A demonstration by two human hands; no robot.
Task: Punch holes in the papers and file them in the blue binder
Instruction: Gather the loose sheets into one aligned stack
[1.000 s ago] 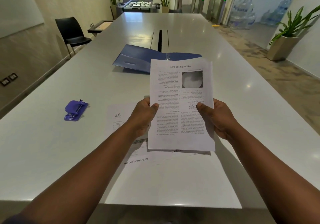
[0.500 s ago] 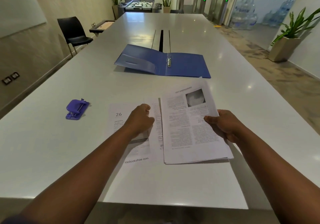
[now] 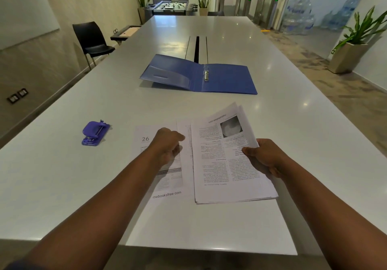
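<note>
Hole punch (image 3: 95, 133) lies left of papers (image 3: 228, 161); binder (image 3: 226, 79) beyond.

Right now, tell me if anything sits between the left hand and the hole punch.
Nothing visible does. The left hand rests on the loose sheets, and only bare table lies between it and the hole punch to its left.
</note>
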